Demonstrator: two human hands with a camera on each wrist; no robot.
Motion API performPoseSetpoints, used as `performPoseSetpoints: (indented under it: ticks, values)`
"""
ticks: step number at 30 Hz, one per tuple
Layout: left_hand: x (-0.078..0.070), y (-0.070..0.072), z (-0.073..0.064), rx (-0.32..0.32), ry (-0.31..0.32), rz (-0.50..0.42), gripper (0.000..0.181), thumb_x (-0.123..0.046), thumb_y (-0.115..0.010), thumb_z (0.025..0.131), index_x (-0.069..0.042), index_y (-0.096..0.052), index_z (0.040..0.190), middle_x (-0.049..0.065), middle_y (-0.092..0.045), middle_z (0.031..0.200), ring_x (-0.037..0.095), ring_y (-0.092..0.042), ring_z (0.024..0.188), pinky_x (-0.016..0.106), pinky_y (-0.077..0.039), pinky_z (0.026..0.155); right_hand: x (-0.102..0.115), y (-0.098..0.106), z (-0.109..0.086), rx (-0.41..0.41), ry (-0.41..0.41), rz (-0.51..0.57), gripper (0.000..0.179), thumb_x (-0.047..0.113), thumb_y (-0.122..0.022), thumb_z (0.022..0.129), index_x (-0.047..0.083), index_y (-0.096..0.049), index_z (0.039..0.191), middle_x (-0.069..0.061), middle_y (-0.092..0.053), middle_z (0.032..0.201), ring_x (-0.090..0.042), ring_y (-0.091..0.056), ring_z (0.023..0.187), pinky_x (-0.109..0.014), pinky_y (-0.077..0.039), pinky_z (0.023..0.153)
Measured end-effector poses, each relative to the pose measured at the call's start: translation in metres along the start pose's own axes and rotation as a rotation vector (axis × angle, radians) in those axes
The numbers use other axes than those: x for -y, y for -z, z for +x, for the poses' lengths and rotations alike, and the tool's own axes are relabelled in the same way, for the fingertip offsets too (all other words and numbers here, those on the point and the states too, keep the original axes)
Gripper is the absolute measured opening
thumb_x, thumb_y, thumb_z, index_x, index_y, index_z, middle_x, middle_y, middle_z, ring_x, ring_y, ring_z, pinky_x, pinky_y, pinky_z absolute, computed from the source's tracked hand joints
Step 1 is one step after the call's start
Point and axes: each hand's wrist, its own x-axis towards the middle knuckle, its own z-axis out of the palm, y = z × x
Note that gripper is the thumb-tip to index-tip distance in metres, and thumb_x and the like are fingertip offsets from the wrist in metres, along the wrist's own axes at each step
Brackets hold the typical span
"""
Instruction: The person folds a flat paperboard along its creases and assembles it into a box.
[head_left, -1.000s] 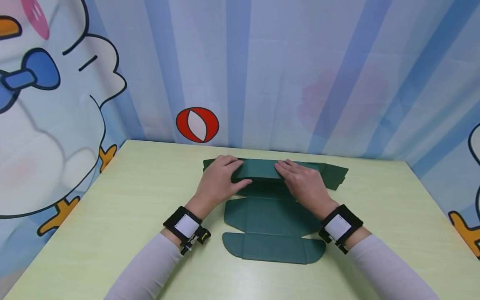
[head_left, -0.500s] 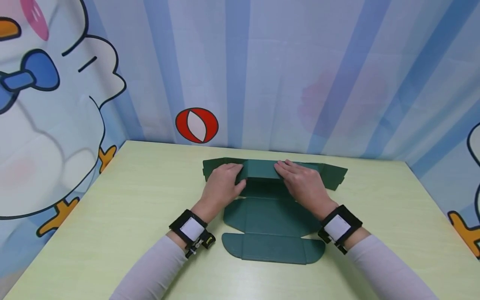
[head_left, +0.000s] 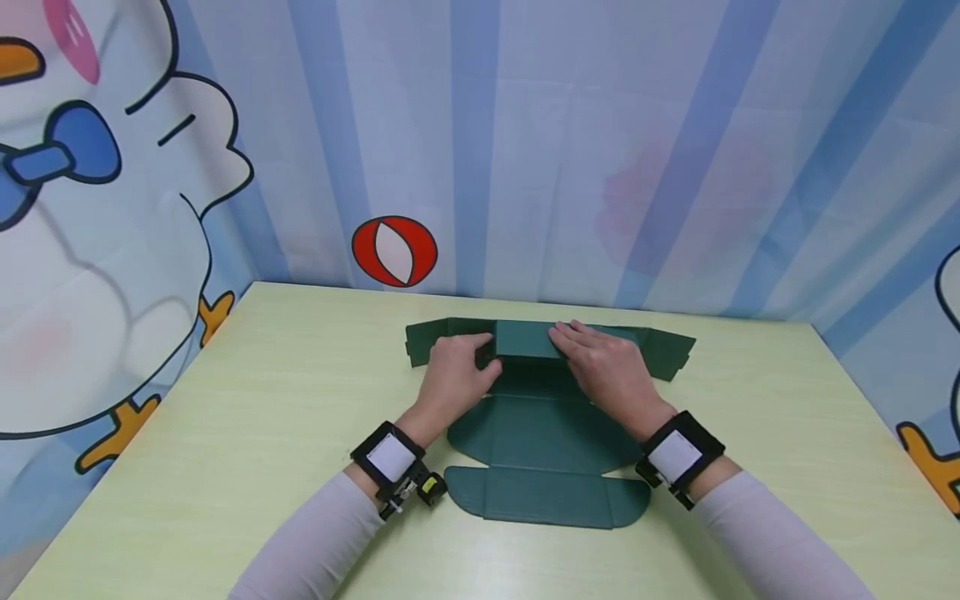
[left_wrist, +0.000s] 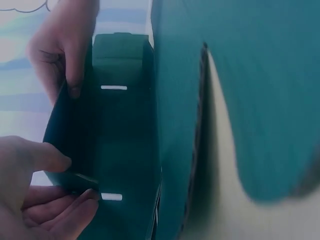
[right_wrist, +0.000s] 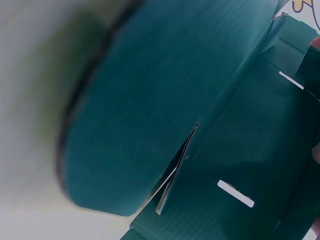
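With the green cardboard box (head_left: 551, 433) lying part-folded on the table (head_left: 300, 400), the right hand (head_left: 611, 371) grips its raised far panel (head_left: 525, 339) while the left hand (head_left: 453, 375) pinches near its left end, so best fold squarely, gently, along the crease

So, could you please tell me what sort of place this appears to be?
Probably a small staged recording area rather than an ordinary workroom: a pale table stands before a cartoon-printed backdrop, and the person has a strapped device on each wrist.
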Motion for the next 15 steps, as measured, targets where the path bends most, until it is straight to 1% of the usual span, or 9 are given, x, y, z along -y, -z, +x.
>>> performPoseSetpoints:
  ticks: [2, 4, 6, 8, 11, 13, 15]
  values:
    - [-0.0001, -0.0019, 0.0004, -0.009, 0.009, -0.064, 0.030, -0.015, -0.068, 0.091, -0.004, -0.072, 0.118, 0.011, -0.077, 0.093, 0.020, -0.071, 0.081, 0.035, -0.060, 0.075, 0.0001, 0.0001, 0.0004, 0.004, -0.001, 0.002, 0.041, 0.009, -0.075, 0.085, 0.007, -0.068, 0.126, -0.012, -0.071, 0.123, -0.028, -0.070, 0.111, -0.042, -0.061, 0.078]
    - [-0.0002, -0.0031, 0.0007, -0.019, 0.022, -0.129, 0.026, -0.013, -0.067, 0.091, -0.005, -0.073, 0.115, 0.010, -0.077, 0.090, 0.019, -0.072, 0.079, 0.035, -0.060, 0.072, -0.0002, -0.0001, 0.0007, 0.009, -0.001, 0.002, 0.041, 0.009, -0.075, 0.086, 0.007, -0.068, 0.126, -0.012, -0.070, 0.123, -0.028, -0.070, 0.111, -0.042, -0.060, 0.078]
    - [-0.0005, -0.0039, 0.0010, -0.024, 0.049, -0.195, 0.025, -0.011, -0.066, 0.091, -0.006, -0.074, 0.114, 0.010, -0.078, 0.090, 0.018, -0.074, 0.079, 0.035, -0.060, 0.073, -0.0002, 0.0003, 0.0011, 0.013, -0.001, 0.001, 0.041, 0.009, -0.075, 0.086, 0.007, -0.068, 0.127, -0.012, -0.070, 0.124, -0.028, -0.070, 0.111, -0.042, -0.060, 0.079]
    - [-0.0010, -0.0043, 0.0011, -0.031, 0.088, -0.250, 0.026, -0.011, -0.067, 0.090, -0.006, -0.074, 0.115, 0.010, -0.078, 0.095, 0.018, -0.075, 0.082, 0.036, -0.061, 0.077, -0.0004, 0.0003, 0.0014, 0.014, -0.003, 0.000, 0.041, 0.009, -0.075, 0.086, 0.008, -0.068, 0.127, -0.012, -0.070, 0.124, -0.028, -0.070, 0.111, -0.042, -0.060, 0.078]
    - [-0.0025, -0.0041, 0.0011, -0.039, 0.138, -0.303, 0.027, -0.012, -0.068, 0.090, -0.006, -0.074, 0.115, 0.011, -0.078, 0.100, 0.019, -0.075, 0.085, 0.036, -0.061, 0.079, 0.0001, 0.0008, 0.0017, 0.010, -0.002, 0.005, 0.042, 0.009, -0.075, 0.086, 0.007, -0.068, 0.126, -0.012, -0.070, 0.123, -0.028, -0.070, 0.111, -0.042, -0.061, 0.078]
    - [-0.0042, -0.0045, 0.0013, -0.035, 0.171, -0.336, 0.027, -0.014, -0.068, 0.090, -0.005, -0.074, 0.115, 0.011, -0.077, 0.101, 0.020, -0.075, 0.085, 0.036, -0.062, 0.079, -0.0002, 0.0007, 0.0012, 0.009, 0.000, 0.007, 0.041, 0.009, -0.075, 0.086, 0.007, -0.068, 0.126, -0.012, -0.070, 0.123, -0.028, -0.070, 0.111, -0.042, -0.061, 0.078]
    - [-0.0062, -0.0058, 0.0019, -0.016, 0.210, -0.391, 0.028, -0.014, -0.069, 0.090, -0.004, -0.073, 0.116, 0.012, -0.077, 0.102, 0.021, -0.075, 0.085, 0.036, -0.062, 0.079, -0.0010, 0.0010, 0.0002, 0.009, 0.000, 0.010, 0.041, 0.009, -0.075, 0.086, 0.007, -0.068, 0.126, -0.012, -0.070, 0.123, -0.028, -0.070, 0.111, -0.042, -0.060, 0.079]
